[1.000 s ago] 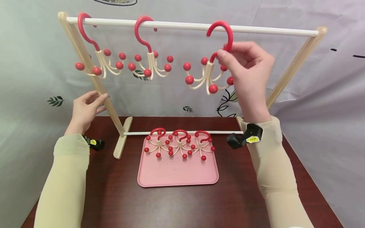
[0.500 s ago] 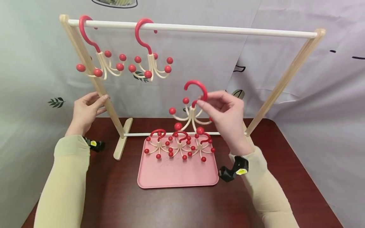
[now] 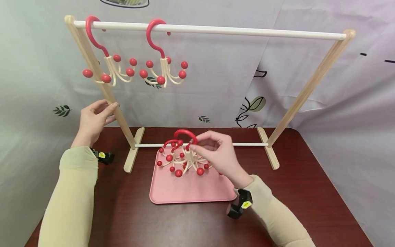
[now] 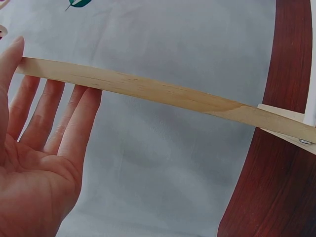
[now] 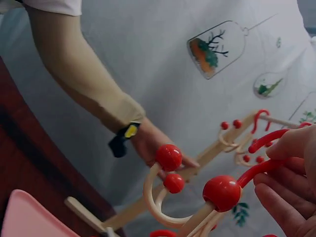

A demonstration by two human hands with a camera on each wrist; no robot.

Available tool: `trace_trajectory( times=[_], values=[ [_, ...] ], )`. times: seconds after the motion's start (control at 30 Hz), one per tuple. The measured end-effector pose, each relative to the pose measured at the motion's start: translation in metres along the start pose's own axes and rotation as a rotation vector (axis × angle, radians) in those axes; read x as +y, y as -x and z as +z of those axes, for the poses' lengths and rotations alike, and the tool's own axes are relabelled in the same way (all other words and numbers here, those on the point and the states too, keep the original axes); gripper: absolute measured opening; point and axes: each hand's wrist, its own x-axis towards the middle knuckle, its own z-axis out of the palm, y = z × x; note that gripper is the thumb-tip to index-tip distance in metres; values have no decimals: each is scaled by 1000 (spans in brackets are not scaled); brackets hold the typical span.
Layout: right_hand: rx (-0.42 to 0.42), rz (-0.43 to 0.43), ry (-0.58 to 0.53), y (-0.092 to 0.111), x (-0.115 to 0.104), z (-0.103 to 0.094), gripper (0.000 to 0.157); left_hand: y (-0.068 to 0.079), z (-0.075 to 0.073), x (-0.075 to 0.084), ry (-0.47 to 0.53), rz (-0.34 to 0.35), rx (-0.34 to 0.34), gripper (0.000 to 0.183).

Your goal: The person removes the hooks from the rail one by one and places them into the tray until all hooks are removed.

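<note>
My right hand (image 3: 220,154) pinches the red hook of a pronged hanger (image 3: 185,131), whose pale arms end in red balls. The hanger is low over the pink tray (image 3: 191,192), overlapping hangers lying there; the one at the left (image 3: 171,141) shows best, the others are partly hidden. In the right wrist view, the fingers (image 5: 282,198) hold the hook of the hanger (image 5: 222,193). My left hand (image 3: 93,118) holds the wooden left post (image 3: 121,120) of a rack. The left wrist view has the thumb and fingers (image 4: 81,123) on opposite edges of the post (image 4: 148,90).
Two matching hangers hang from the left part of the white top rail (image 3: 231,30), one by the post (image 3: 98,43) and one to its right (image 3: 150,37). The rack's feet (image 3: 268,151) and lower bar stand on the dark wooden table (image 3: 293,185), before a printed cloth backdrop.
My right hand has taken the hanger off the top rail, down and leftward to the tray. The left hand has stayed on the post.
</note>
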Motion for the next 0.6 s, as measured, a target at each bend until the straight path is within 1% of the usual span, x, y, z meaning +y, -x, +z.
trace_trajectory(
  times=[0.2, 0.37, 0.5, 0.6],
  values=[
    [-96, 98, -9, 13, 22, 19, 21, 1, -2, 1, -15, -17, -4, 57],
    [-150, 144, -36, 22, 41, 33, 20, 2, -2, 2, -46, -15, -5, 57],
    [-191, 213, -34, 30, 54, 41, 19, 3, 0, 3, -54, -9, -5, 54],
    [-210, 248, -33, 33, 64, 47, 19, 3, -1, 2, -55, -9, -4, 54]
  ],
)
